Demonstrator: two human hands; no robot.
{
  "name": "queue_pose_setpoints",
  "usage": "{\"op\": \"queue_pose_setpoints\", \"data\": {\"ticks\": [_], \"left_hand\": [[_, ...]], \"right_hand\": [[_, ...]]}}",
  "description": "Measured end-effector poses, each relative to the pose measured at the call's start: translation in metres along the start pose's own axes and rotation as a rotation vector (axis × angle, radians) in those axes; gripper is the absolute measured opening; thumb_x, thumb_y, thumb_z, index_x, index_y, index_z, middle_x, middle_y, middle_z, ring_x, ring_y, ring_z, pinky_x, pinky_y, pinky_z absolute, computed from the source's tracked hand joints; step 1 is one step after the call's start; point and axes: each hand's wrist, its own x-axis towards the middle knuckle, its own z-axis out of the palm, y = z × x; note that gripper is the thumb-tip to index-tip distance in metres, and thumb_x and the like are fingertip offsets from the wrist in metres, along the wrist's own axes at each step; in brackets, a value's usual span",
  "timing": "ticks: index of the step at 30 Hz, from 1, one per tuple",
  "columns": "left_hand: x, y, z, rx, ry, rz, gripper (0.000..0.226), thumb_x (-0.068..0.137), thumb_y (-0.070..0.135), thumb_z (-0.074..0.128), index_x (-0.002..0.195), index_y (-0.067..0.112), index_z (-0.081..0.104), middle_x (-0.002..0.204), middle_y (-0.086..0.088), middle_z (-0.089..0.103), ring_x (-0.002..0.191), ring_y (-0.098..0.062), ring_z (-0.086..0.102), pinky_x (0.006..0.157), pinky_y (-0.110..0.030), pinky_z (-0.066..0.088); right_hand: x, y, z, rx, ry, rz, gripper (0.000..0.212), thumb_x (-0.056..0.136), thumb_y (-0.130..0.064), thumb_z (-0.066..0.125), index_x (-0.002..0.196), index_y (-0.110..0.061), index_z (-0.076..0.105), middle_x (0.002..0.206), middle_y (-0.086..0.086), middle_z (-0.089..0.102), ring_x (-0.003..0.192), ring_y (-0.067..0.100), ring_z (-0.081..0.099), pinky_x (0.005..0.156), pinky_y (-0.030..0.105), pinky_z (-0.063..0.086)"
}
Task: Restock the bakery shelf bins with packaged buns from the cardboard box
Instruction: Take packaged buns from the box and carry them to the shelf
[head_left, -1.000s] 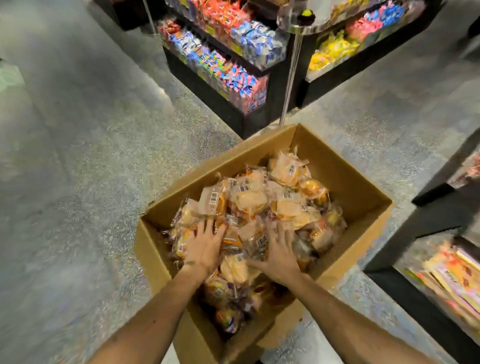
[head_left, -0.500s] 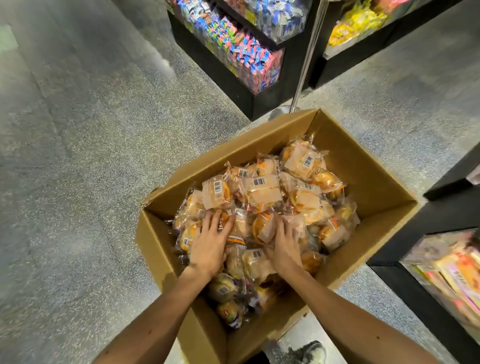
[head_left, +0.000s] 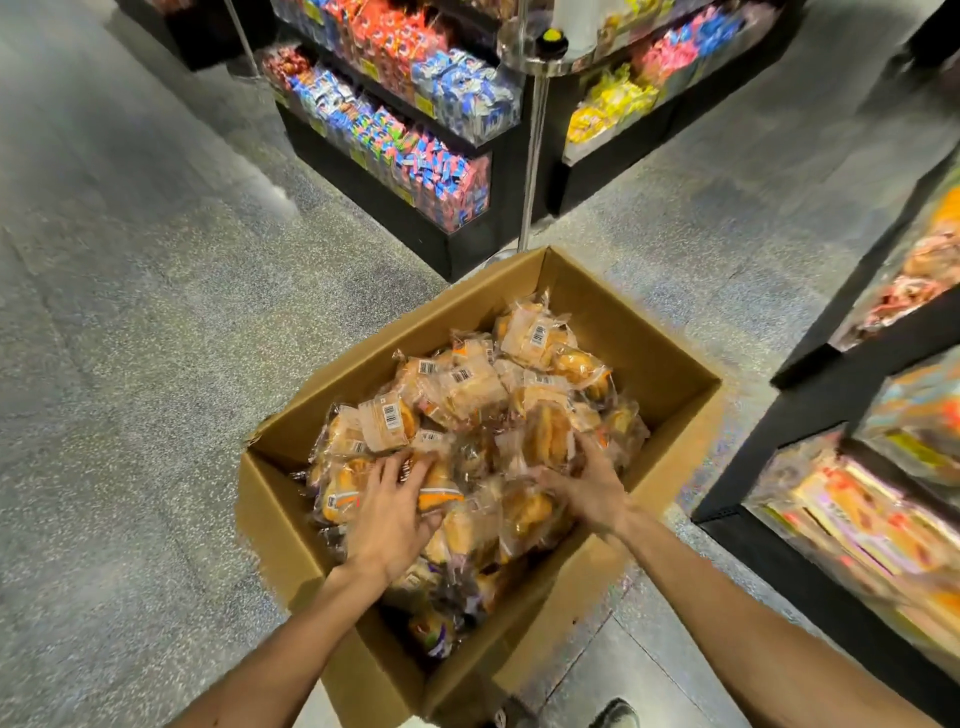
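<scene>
An open cardboard box (head_left: 639, 332) stands on the floor, heaped with clear-wrapped packaged buns (head_left: 470, 387) bearing barcode labels. Both my hands are down in the pile. My left hand (head_left: 389, 519) lies on the near-left part of the heap, fingers and thumb curled round a bun packet with an orange stripe (head_left: 439, 499). My right hand (head_left: 589, 486) is near the box's right wall and grips a bun packet (head_left: 545, 436) that stands tilted up above the others.
Black shelf bins (head_left: 852, 395) with packaged goods run along the right. A black display of colourful snack packets (head_left: 415, 150) and a metal pole (head_left: 535, 156) stand behind the box. Grey speckled floor lies to the left. A shoe (head_left: 615, 714) shows at the bottom.
My hands went from lying flat on the pile to closing on packets. The right hand moved rightward and raised one packet. The view tilted up a little.
</scene>
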Motion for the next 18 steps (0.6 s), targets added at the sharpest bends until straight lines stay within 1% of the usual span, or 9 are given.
{"op": "queue_pose_setpoints", "data": {"ticks": [2, 3, 5, 7, 9, 12, 15, 17, 18], "left_hand": [[0.000, 0.017, -0.011, -0.034, 0.034, 0.064, 0.076, 0.085, 0.051, 0.069, 0.149, 0.026, 0.037, 0.149, -0.007, 0.039, 0.134, -0.028, 0.037, 0.109, -0.050, 0.042], [0.001, 0.026, -0.015, -0.055, 0.046, 0.108, 0.079, 0.084, 0.053, 0.069, 0.150, 0.024, 0.036, 0.147, -0.008, 0.041, 0.132, -0.029, 0.039, 0.108, -0.051, 0.042], [0.001, 0.052, -0.025, -0.129, 0.066, 0.189, 0.084, 0.081, 0.062, 0.063, 0.148, 0.018, 0.037, 0.141, -0.010, 0.046, 0.127, -0.029, 0.044, 0.103, -0.053, 0.046], [0.000, 0.088, -0.036, -0.245, 0.089, 0.234, 0.092, 0.078, 0.075, 0.055, 0.146, 0.016, 0.035, 0.139, -0.011, 0.047, 0.123, -0.025, 0.047, 0.100, -0.052, 0.048], [-0.004, 0.135, -0.047, -0.363, 0.043, 0.259, 0.100, 0.073, 0.082, 0.056, 0.146, 0.017, 0.032, 0.142, -0.005, 0.044, 0.119, -0.016, 0.049, 0.102, -0.047, 0.046], [-0.008, 0.204, -0.048, -0.442, 0.007, 0.385, 0.093, 0.069, 0.072, 0.071, 0.137, 0.024, 0.032, 0.130, 0.010, 0.045, 0.114, -0.006, 0.047, 0.100, -0.031, 0.041], [-0.016, 0.268, -0.037, -0.449, -0.020, 0.546, 0.091, 0.067, 0.060, 0.082, 0.135, 0.026, 0.032, 0.130, 0.012, 0.042, 0.118, -0.004, 0.045, 0.102, -0.030, 0.040], [-0.032, 0.317, -0.028, -0.464, -0.060, 0.630, 0.092, 0.063, 0.061, 0.080, 0.133, 0.036, 0.027, 0.132, 0.012, 0.042, 0.119, -0.004, 0.044, 0.103, -0.022, 0.034], [-0.044, 0.346, -0.023, -0.469, -0.069, 0.682, 0.089, 0.062, 0.060, 0.077, 0.131, 0.041, 0.024, 0.133, 0.011, 0.043, 0.120, -0.004, 0.045, 0.103, -0.017, 0.033]], "right_hand": [[-0.020, -0.011, -0.015, 0.204, -0.036, 0.019, 0.072, 0.077, -0.005, 0.081, 0.138, -0.017, 0.045, 0.121, 0.014, 0.067, 0.106, 0.028, 0.069, 0.090, 0.047, 0.057], [-0.030, -0.016, -0.023, 0.283, -0.055, 0.004, 0.066, 0.080, 0.000, 0.077, 0.137, -0.015, 0.046, 0.121, 0.015, 0.068, 0.105, 0.028, 0.070, 0.089, 0.047, 0.058], [-0.052, -0.023, -0.043, 0.347, -0.092, -0.050, 0.059, 0.085, 0.000, 0.072, 0.136, -0.016, 0.048, 0.123, 0.015, 0.067, 0.109, 0.031, 0.068, 0.088, 0.052, 0.057], [-0.072, -0.024, -0.067, 0.373, -0.086, -0.097, 0.053, 0.087, -0.003, 0.070, 0.134, -0.016, 0.048, 0.123, 0.014, 0.068, 0.111, 0.033, 0.067, 0.088, 0.057, 0.056], [-0.092, -0.025, -0.093, 0.384, -0.051, -0.136, 0.056, 0.086, -0.007, 0.073, 0.135, -0.011, 0.048, 0.124, 0.019, 0.067, 0.112, 0.037, 0.066, 0.091, 0.063, 0.052], [-0.128, -0.017, -0.143, 0.444, 0.018, -0.195, 0.067, 0.076, -0.010, 0.080, 0.135, -0.008, 0.048, 0.125, 0.024, 0.064, 0.112, 0.041, 0.064, 0.093, 0.067, 0.048], [-0.172, -0.004, -0.197, 0.511, 0.092, -0.263, 0.078, 0.065, -0.015, 0.090, 0.132, -0.005, 0.051, 0.124, 0.027, 0.064, 0.105, 0.039, 0.066, 0.086, 0.056, 0.055], [-0.209, 0.011, -0.236, 0.550, 0.161, -0.291, 0.078, 0.063, -0.016, 0.092, 0.130, -0.004, 0.053, 0.121, 0.026, 0.065, 0.102, 0.037, 0.067, 0.082, 0.050, 0.056], [-0.231, 0.022, -0.258, 0.568, 0.190, -0.311, 0.073, 0.067, -0.013, 0.088, 0.130, -0.004, 0.052, 0.121, 0.025, 0.065, 0.101, 0.036, 0.067, 0.082, 0.050, 0.056]]}}
